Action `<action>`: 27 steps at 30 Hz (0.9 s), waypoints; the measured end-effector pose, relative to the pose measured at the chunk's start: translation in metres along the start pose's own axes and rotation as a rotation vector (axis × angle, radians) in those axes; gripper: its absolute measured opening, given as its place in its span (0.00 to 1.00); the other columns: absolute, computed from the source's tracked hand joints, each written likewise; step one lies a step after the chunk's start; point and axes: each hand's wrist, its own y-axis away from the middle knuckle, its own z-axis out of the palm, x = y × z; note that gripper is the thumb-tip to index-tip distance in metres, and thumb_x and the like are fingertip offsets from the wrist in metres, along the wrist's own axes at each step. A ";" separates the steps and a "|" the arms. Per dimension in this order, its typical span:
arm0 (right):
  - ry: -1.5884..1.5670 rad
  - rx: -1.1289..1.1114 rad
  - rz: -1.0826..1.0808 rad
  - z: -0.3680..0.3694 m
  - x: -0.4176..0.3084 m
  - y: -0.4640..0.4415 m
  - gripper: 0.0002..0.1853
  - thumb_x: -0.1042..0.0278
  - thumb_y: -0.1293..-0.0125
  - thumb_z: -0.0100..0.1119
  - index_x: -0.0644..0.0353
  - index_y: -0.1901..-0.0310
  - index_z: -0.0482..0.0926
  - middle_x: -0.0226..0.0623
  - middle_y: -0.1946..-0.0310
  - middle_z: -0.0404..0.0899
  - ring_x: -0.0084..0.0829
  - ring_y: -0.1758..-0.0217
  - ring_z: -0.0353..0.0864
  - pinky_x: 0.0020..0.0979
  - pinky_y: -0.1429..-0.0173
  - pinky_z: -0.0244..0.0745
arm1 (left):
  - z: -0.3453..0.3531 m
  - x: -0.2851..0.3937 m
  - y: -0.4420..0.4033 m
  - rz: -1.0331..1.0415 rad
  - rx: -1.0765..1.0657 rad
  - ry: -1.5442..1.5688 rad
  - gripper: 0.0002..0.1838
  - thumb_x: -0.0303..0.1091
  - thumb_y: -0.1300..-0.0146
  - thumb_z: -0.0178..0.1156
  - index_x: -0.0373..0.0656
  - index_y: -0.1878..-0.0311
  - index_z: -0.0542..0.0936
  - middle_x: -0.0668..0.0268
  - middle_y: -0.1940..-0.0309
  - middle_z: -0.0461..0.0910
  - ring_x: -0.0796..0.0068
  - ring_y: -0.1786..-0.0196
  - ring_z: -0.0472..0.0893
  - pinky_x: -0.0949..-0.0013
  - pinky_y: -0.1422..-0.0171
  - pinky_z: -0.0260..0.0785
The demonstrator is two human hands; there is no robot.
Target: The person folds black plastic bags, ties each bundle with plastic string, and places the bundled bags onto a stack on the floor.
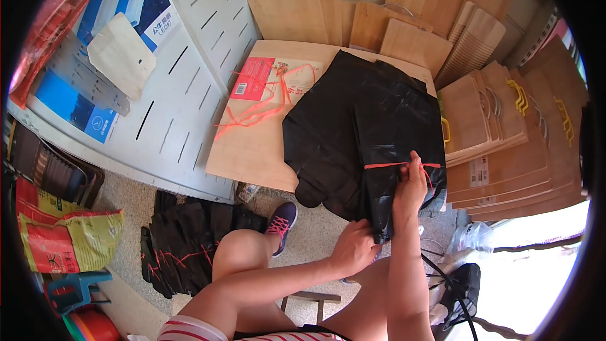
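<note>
A folded black plastic bag bundle [380,196] lies over a spread of black plastic bags [322,132] on the wooden board. Its near end hangs past the board's edge, where my left hand [356,249] is closed on it. A red plastic string [385,165] runs across the folded bundle. My right hand [410,192] rests on the bundle with fingers closed at the string, thumb and fingertips pinching it. More loose red strings [262,104] lie at the board's left side, partly over a red and white printed sheet [252,76].
Wooden cutting boards [287,12] lean at the back, more with yellow handles [483,107] at the right. A white slotted panel [183,88] stands left. Tied black bundles [183,240] lie on the floor by my knee, near a teal stool [76,290].
</note>
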 end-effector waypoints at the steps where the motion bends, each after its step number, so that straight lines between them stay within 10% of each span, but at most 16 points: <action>1: 0.002 0.001 -0.001 0.000 0.001 -0.001 0.16 0.62 0.24 0.58 0.61 0.42 0.80 0.20 0.66 0.74 0.14 0.64 0.70 0.17 0.55 0.70 | 0.004 0.001 0.000 0.034 0.053 0.080 0.03 0.26 0.43 0.64 0.38 0.70 0.84 0.59 0.73 0.82 0.58 0.64 0.79 0.63 0.57 0.68; 4: 0.024 -0.014 -0.028 -0.002 0.002 -0.004 0.15 0.59 0.25 0.61 0.58 0.44 0.83 0.17 0.69 0.75 0.12 0.66 0.70 0.18 0.56 0.68 | -0.006 0.001 0.003 -0.456 -0.309 0.396 0.06 0.24 0.40 0.58 0.36 0.64 0.84 0.59 0.71 0.84 0.58 0.70 0.81 0.63 0.65 0.70; 8: 0.039 -0.031 -0.008 -0.001 -0.001 -0.003 0.14 0.60 0.26 0.61 0.59 0.46 0.84 0.17 0.69 0.76 0.12 0.66 0.71 0.17 0.55 0.68 | -0.024 -0.002 0.004 -1.100 -0.028 1.232 0.04 0.24 0.36 0.53 0.38 0.62 0.78 0.65 0.71 0.84 0.78 0.79 0.77 0.72 0.76 0.66; 12: 0.032 -0.044 -0.018 0.000 0.001 -0.004 0.14 0.61 0.26 0.61 0.60 0.46 0.84 0.17 0.69 0.76 0.12 0.66 0.71 0.17 0.56 0.68 | -0.028 0.005 0.000 -1.038 0.128 1.244 0.04 0.30 0.29 0.55 0.41 0.61 0.76 0.68 0.74 0.81 0.81 0.80 0.75 0.74 0.79 0.64; 15: 0.035 -0.019 -0.020 0.001 0.002 -0.001 0.14 0.62 0.25 0.60 0.61 0.45 0.83 0.18 0.69 0.76 0.12 0.66 0.70 0.16 0.56 0.68 | -0.013 0.001 -0.001 -0.651 0.045 0.675 0.20 0.46 0.25 0.55 0.39 0.68 0.75 0.67 0.82 0.78 0.73 0.82 0.78 0.65 0.76 0.66; 19: -0.005 0.020 -0.044 -0.005 0.005 -0.009 0.15 0.63 0.25 0.60 0.63 0.44 0.82 0.19 0.69 0.75 0.12 0.66 0.70 0.16 0.57 0.68 | -0.029 0.017 0.017 -0.493 -0.181 0.445 0.20 0.42 0.25 0.52 0.41 0.73 0.76 0.64 0.87 0.75 0.61 0.81 0.79 0.60 0.74 0.68; 24: -0.019 0.014 -0.025 -0.009 0.004 -0.010 0.16 0.64 0.25 0.60 0.65 0.44 0.81 0.20 0.67 0.76 0.13 0.66 0.70 0.16 0.57 0.69 | -0.033 0.012 0.022 -0.556 -0.251 0.525 0.21 0.38 0.27 0.52 0.36 0.75 0.77 0.61 0.85 0.78 0.69 0.81 0.80 0.65 0.74 0.68; 27: -0.034 0.043 -0.055 -0.007 0.003 -0.013 0.16 0.64 0.25 0.60 0.65 0.43 0.81 0.20 0.67 0.76 0.13 0.66 0.70 0.16 0.57 0.69 | -0.042 0.015 0.020 -0.260 -0.235 0.371 0.17 0.35 0.39 0.63 0.39 0.82 0.75 0.61 0.87 0.71 0.68 0.85 0.73 0.63 0.79 0.61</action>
